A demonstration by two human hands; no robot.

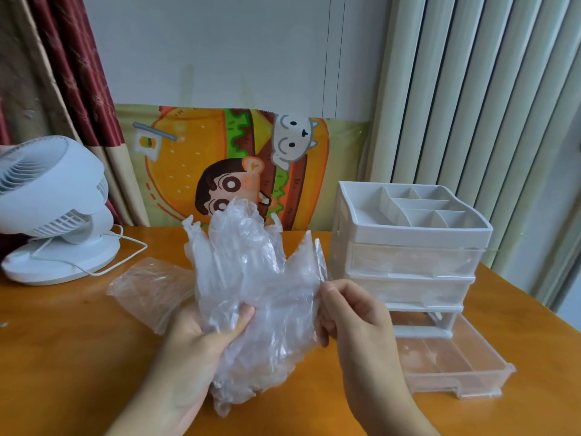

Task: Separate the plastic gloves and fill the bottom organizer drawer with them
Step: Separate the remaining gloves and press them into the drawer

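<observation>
— From the head view, how are the hands posed?

— Both forearms reach in from the bottom edge. The left hand is palm up, its thumb pressed over the crumpled lower part of a bunch of clear plastic gloves, so its grip is closed around that bunch. The right hand is turned sideways, fingers curled, thumb and fingertips pinching the right edge of the bunch.

— Where are the gloves?

— Held upright above the orange surface, finger ends pointing up, just left of the white organizer.

— And the drawer?

— The bottom drawer is pulled out toward the person, clear, with nothing visible inside. The two drawers above it sit pushed in.

— Anything else?

— A clear plastic bag lies flat behind the left hand, and a white fan stands at the far left.
</observation>
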